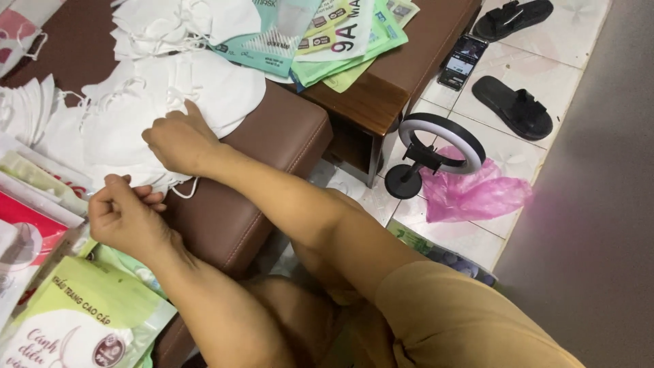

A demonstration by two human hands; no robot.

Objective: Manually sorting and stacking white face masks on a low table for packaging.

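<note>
Nearest the head camera, green and white mask packets (82, 320) are lying at the lower left, beside the person's forearms. Just beyond them the left hand (126, 215) is curling almost shut, its fingertips pinching something small and pale, probably an ear loop, though the item itself is hidden. The right hand (180, 140) is pressing palm-down, fingers bent, on the near edge of the pile of white face masks (163, 102), with a thin white ear loop (185, 191) dangling just below it. That pile is resting on the brown padded bench (272, 136), spreading towards the upper left. Further back, more printed packets (340, 41) are overlapping on the wooden table (381, 95). On the tiled floor to the right, a ring light (439, 150) is standing beside a pink plastic bag (477, 194), with a phone (462, 61) and black sandals (512, 105) beyond. Judging by the grip, separating one mask cleanly is calling for the right hand to be steadying the stack while the left is drawing the loop gently sideways.
</note>
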